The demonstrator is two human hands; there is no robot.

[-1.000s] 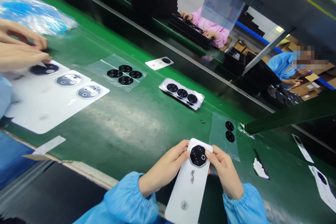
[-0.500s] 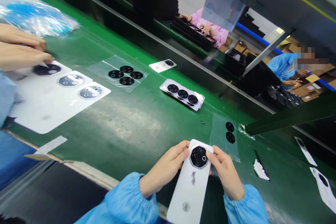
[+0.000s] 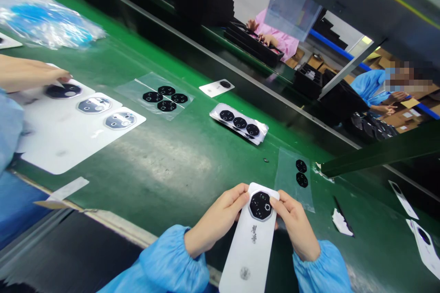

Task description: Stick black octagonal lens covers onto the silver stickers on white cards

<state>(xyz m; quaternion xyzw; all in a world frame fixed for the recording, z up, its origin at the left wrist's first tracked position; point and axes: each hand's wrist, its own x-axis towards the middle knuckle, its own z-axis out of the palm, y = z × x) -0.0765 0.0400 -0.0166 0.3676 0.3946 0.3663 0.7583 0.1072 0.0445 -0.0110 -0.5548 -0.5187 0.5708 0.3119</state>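
Observation:
A white phone back panel point(image 3: 249, 249) with a black octagonal camera piece point(image 3: 260, 205) is held between my two hands over the table's front edge. My left hand point(image 3: 222, 215) grips the panel's upper left edge, thumb on top. On the upper right edge, my right hand point(image 3: 296, 219) is closed, its thumb touching the rim of the black piece. Beyond them lies a stack of wrapped strips point(image 3: 239, 122) with three black octagons on top. A clear bag point(image 3: 287, 178) with two black octagonal pieces is right of it.
At left, a co-worker's hand point(image 3: 34, 73) is over white panels point(image 3: 65, 146). Another bag point(image 3: 134, 94) holds several black pieces. A green post point(image 3: 378, 149) crosses at right, near a black tool point(image 3: 338, 208) and more panels point(image 3: 424, 249). Two people work across the line.
One of the co-worker's hands at left has moved out of view, uncovering a panel corner. The small panel behind the stack has shifted slightly right. My hands stay nearly still on the held panel.

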